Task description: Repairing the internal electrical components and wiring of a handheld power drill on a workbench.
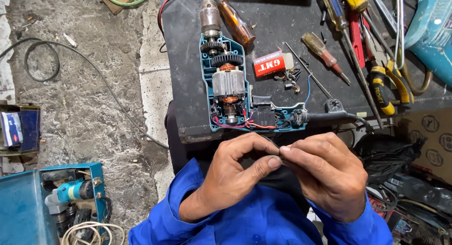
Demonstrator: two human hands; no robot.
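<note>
1. Black wire point(278, 150), thin and dark, is pinched where the two hands meet, just below the near edge of the dark workbench point(188, 61); what it joins to I cannot tell, since the fingers hide most of it.

2. Left hand point(235, 172) is curled, thumb and forefinger closed on the wire; right hand point(325, 172) meets it from the other side, its fingertips point(286, 152) pressed to the same spot; both hands grip, neither is loose.

3. As to progress, judging from how things lie: the electric drill point(230, 85) is already opened, its teal half-shell lying on the bench with gears, armature, switch and red wiring bared; the cover is off and not seen refitted; so the work looks mid-way, with closing up not yet done.

4. Beside the drill lie a small red box point(268, 66), loose small parts point(291, 80), an amber-handled screwdriver point(238, 26) and yellow-gripped pliers point(388, 89); none of these touch the hands.

5. The wire sits between the fingertips, near the drill's handle end and its cord point(329, 116), yet apart from the shell.
</note>
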